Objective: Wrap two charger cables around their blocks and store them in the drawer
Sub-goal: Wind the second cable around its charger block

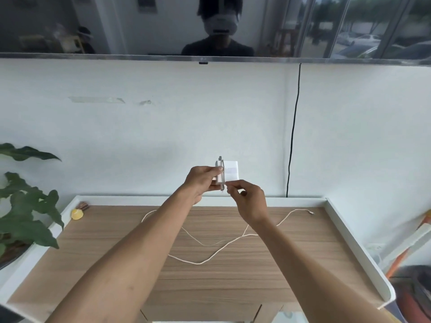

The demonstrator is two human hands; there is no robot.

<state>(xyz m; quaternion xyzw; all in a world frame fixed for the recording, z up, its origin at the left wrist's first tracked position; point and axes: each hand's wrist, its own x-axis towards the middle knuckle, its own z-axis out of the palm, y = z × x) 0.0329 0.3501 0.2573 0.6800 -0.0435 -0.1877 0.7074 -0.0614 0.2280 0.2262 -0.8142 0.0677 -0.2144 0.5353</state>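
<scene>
left hand (202, 180) gripping charger block (229, 172), right hand (248, 197) pinching cable (210, 257)

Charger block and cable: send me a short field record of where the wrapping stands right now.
charger block: held above desk by left hand
right hand: pinches cable beside block
cable: one turn shows on block; rest loose on desk
cable plug: lies on desk, back right
second charger: not in view
</scene>
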